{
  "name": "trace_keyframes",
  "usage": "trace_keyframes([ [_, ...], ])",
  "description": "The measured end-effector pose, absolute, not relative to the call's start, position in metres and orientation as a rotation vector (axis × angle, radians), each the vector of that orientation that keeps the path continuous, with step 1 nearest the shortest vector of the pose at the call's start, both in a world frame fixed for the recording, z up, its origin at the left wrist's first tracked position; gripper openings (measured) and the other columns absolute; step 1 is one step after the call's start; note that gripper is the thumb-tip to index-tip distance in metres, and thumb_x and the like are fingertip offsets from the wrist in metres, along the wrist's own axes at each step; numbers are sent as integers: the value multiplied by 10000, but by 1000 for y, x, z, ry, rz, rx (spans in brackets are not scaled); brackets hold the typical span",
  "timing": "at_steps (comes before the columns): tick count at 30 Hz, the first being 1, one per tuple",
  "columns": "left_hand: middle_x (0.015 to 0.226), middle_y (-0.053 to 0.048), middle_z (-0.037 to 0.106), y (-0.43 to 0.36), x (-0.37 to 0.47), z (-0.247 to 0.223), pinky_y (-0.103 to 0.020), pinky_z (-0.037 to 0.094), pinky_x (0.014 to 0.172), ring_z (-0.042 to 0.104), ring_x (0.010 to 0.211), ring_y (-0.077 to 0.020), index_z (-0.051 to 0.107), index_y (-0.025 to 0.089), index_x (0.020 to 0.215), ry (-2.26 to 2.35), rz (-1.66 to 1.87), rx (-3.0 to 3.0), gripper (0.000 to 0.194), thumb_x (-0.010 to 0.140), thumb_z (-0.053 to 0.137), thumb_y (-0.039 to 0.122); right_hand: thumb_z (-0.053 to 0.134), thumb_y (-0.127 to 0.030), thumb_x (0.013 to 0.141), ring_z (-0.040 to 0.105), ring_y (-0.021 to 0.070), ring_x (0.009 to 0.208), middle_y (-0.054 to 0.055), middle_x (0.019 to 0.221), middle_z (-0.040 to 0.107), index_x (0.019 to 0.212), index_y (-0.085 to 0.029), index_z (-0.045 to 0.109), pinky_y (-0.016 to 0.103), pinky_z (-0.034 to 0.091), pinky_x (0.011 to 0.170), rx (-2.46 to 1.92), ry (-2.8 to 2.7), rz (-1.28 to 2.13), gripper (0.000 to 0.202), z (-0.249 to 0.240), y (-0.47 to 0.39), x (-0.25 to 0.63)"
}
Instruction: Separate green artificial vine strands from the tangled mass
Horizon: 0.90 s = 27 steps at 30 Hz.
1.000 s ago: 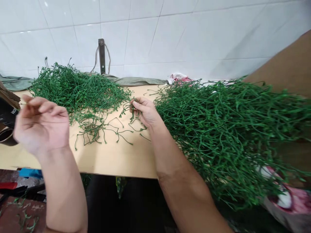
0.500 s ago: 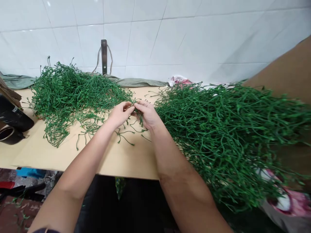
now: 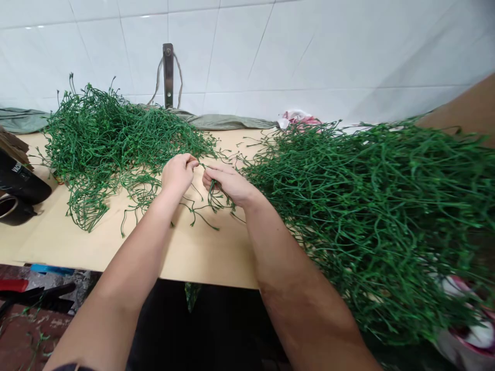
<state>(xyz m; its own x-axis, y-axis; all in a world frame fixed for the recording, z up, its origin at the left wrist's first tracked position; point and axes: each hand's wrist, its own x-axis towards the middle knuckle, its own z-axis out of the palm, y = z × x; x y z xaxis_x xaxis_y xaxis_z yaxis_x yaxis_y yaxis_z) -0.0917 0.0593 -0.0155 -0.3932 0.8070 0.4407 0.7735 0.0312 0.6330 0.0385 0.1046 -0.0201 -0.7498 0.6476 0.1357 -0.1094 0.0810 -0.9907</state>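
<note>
My left hand is closed in a pinch at the end of a thin green stem, above the middle of the table. Just to its right, my right hand is closed around a few green stems, whose ends hang below the fingers. The stems look like plastic, with small branched tips. A tangled pile of green stems lies left of my hands. A larger pile of green stems spreads to the right and over the front edge. Several loose stems lie under my hands.
The pale table runs along a white tiled wall. A metal bracket is fixed to that wall. A black cylinder and a dark cup are at the left. Cardboard stands at the right.
My hands have moved slightly apart, the left one shifting left, and a stem now shows between them. The camera view has shifted a little.
</note>
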Motion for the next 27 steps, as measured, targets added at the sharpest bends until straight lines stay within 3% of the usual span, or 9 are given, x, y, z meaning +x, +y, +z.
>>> trace_keyframes([
  [6, 813, -42, 648, 55, -88, -11, -264, 387, 703, 558, 779, -162, 636, 192, 746, 2314, 1247, 1766, 184, 791, 460, 225, 480, -211, 746, 303, 51, 462, -43, 500, 320, 529, -174, 346, 204, 248, 461, -491, -1762, 1822, 257, -12, 95, 39],
  [12, 839, -46, 651, 53, -90, -10, -268, 383, 697, 562, 789, -169, 625, 194, 723, 2372, 1284, 1633, 174, 778, 461, 214, 486, -204, 738, 267, 41, 438, -48, 495, 299, 532, -175, 326, 203, 184, 438, -470, -1766, 1923, 262, -6, 89, 43],
  [19, 750, -37, 647, 61, -104, -18, -270, 390, 678, 556, 716, -157, 608, 185, 701, 2293, 1405, 1357, 162, 770, 481, 258, 580, -356, 719, 299, 44, 445, -40, 485, 342, 539, -166, 390, 194, 205, 418, -462, -1746, 1924, 323, -4, 89, 44],
  [23, 633, -9, 593, 65, -111, -22, -227, 393, 619, 517, 605, -105, 568, 156, 655, 2011, 1552, 1203, 158, 769, 487, 228, 616, -470, 685, 389, 49, 463, -1, 573, 488, 619, -154, 519, 190, 278, 415, -688, -1689, 1707, 338, -8, 100, 45],
  [27, 543, 29, 498, 56, -107, -13, -190, 349, 500, 437, 496, -68, 532, 149, 650, 1763, 1650, 1073, 142, 773, 486, 203, 608, -480, 694, 365, 35, 423, -14, 562, 476, 613, -152, 535, 189, 257, 394, -838, -1584, 1452, 345, -17, 114, 47],
])
